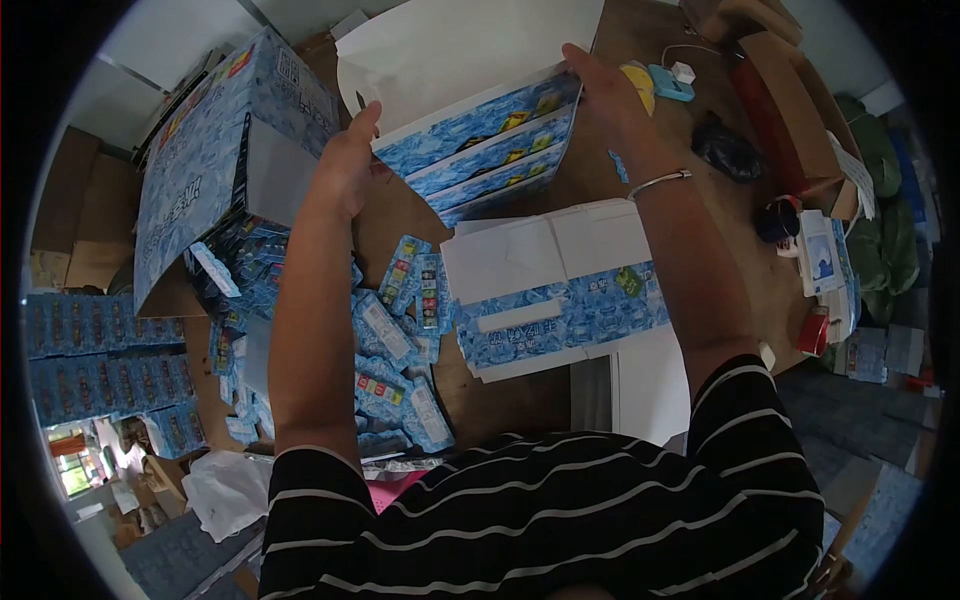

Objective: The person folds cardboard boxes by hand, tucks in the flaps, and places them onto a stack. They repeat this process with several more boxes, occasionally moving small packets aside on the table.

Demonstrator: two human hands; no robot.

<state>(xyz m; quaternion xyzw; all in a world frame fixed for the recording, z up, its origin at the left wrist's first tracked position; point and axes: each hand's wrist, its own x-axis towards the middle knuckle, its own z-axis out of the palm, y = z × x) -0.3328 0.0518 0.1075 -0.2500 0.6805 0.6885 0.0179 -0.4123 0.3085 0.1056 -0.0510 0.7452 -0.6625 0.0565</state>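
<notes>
My left hand (pixel 348 165) grips the left edge of a cardboard display box (pixel 482 138), thumb on top. At its upper right edge, my right hand (pixel 606 90) is closed on the same box, fingers partly hidden behind it. The box has stepped tiers printed with a blue ice pattern and a tall white panel (pixel 470 45) at the back. Just below it lies a stack of flat cardboard pieces (pixel 555 290), white and blue-printed. Loose blue packs (pixel 387 332) are scattered beside my left forearm.
A large blue-printed carton (pixel 215 160) at the left spills more packs onto the wooden table (pixel 520 405). On the right are a black plastic bag (pixel 727 148), a dark cup (pixel 777 220), a red can (pixel 813 330) and an open brown carton (pixel 790 110).
</notes>
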